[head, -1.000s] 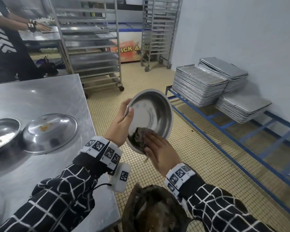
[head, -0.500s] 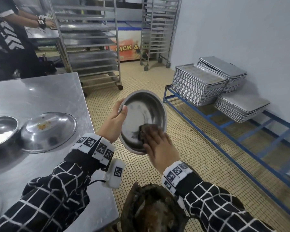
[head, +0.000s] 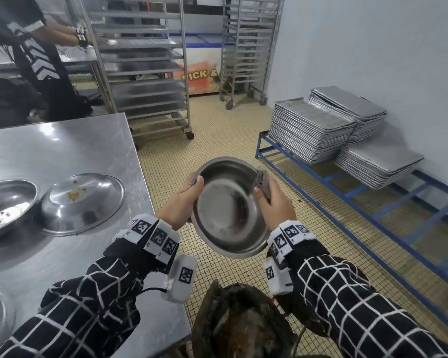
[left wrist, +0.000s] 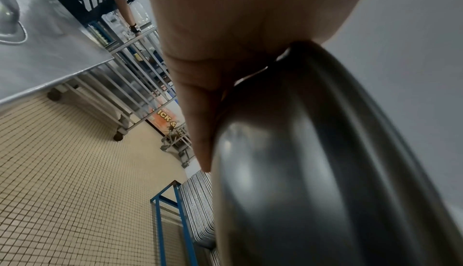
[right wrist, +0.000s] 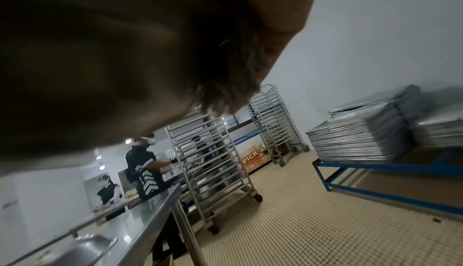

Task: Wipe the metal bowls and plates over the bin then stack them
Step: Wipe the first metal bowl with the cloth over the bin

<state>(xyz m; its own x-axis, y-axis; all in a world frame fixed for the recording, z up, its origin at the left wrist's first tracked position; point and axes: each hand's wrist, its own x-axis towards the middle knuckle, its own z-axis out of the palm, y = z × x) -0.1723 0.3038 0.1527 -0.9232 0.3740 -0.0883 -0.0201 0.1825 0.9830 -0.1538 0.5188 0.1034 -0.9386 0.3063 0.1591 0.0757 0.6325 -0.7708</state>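
The metal bowl [head: 228, 208] sits in the centre of the head view, held in the air between both hands, its open side tipped toward the camera and slightly down. The bin [head: 239, 324] lies directly below it, at the bottom centre of the frame, so what falls from the bowl should drop into it.

The left hand [head: 183, 204] grips the bowl's left rim, thumb hooked over the edge into the inside and the fingers curled behind the wall, as the left wrist view confirms. The right hand [head: 270, 202] is at the right rim, its fingers pinching a dark wiping cloth [head: 262, 180] against the bowl's outer edge. The cloth stands at the rim rather than in the basin, so the right hand is the nearer one for any further wiping; smears seem to remain low in the bowl.

For stacking, the way lies to the left. The worktop [head: 62, 151] fills the left of the frame, its near right edge just beside the left forearm. On it, at mid left, a soiled plate [head: 82, 202] touches or overlaps a second bowl [head: 5, 205] with crumbs in it. The left hand is nearer to them. Bare steel shows beyond and in front of those dishes. The tiled floor to the right is open as far as the blue rack [head: 347, 197] of trays.
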